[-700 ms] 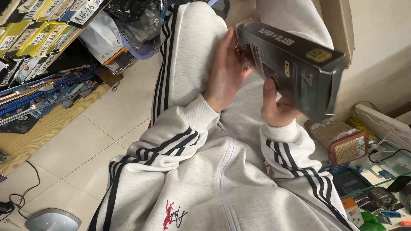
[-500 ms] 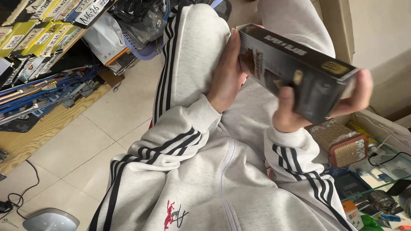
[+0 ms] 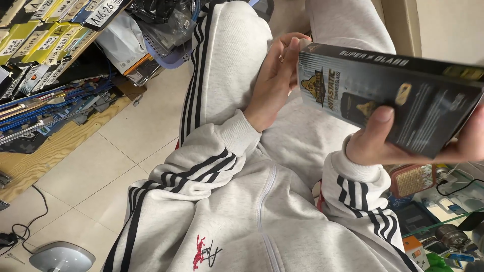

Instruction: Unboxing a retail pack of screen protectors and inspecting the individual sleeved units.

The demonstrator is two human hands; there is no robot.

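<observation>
Black flat retail box (image 3: 388, 100), held over the lap at about 2 o'clock in view, long side tilted down to the right. Right hand (image 3: 383, 143) clamped on its lower edge, thumb on the printed face. Left hand (image 3: 275, 83) with fingers together, working the box's left end flap; looks like the opening step, next needs a fingertip under that flap. Versus 0.5 s ago: box closer to camera and flatter, grey tracksuit (image 3: 227, 211) unchanged

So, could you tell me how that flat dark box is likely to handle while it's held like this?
The dark box looks stiff: its edges stay straight under the right hand. It seems light for its size, since the left hand only touches one end. Its glossy surface may be slippery.
</observation>
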